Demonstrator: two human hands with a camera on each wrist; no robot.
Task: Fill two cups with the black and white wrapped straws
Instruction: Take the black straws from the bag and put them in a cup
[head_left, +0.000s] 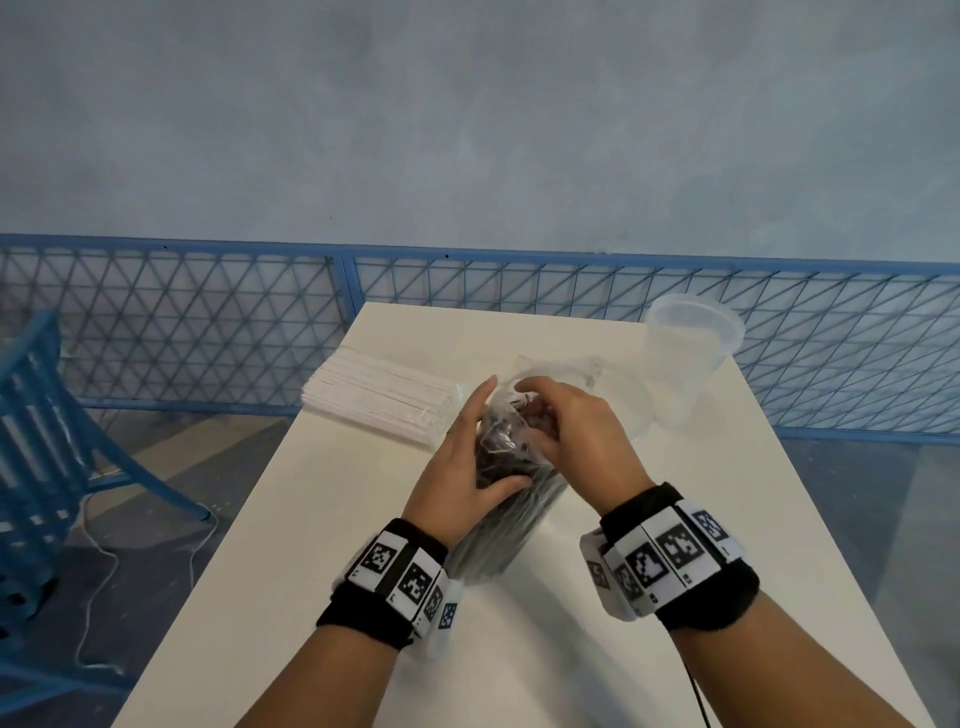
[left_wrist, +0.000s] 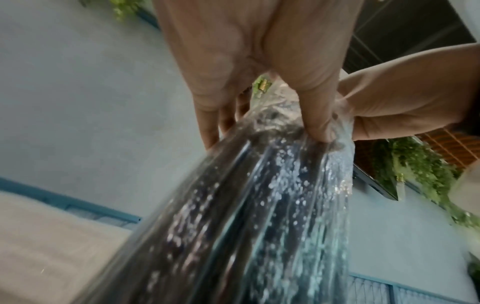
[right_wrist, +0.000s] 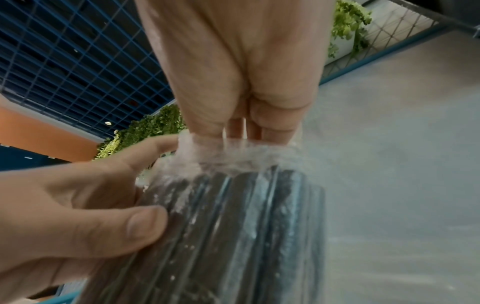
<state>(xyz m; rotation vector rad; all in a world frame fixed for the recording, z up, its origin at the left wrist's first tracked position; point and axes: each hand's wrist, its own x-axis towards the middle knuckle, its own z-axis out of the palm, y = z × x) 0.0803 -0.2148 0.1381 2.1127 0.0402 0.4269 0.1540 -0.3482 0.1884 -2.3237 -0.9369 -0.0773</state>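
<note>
A clear plastic bag of black wrapped straws (head_left: 493, 514) stands tilted on the white table (head_left: 311, 519), mid-front. My left hand (head_left: 465, 457) grips the bag's upper part, thumb across its front. My right hand (head_left: 561, 421) has its fingers curled into the bag's open top, pinching the plastic. In the left wrist view the bag (left_wrist: 246, 216) runs up to the thumb (left_wrist: 315, 115). In the right wrist view the bag (right_wrist: 233, 226) has crumpled plastic at the right hand's fingertips (right_wrist: 244, 131). A pack of white wrapped straws (head_left: 379, 397) lies at the back left. A clear cup (head_left: 685, 358) stands at the back right.
A blue mesh fence (head_left: 208, 322) runs behind the table. A blue chair (head_left: 47, 415) stands to the left on the floor, with a white cable (head_left: 98, 545) beside it. More clear plastic (head_left: 623, 400) lies by the cup's base.
</note>
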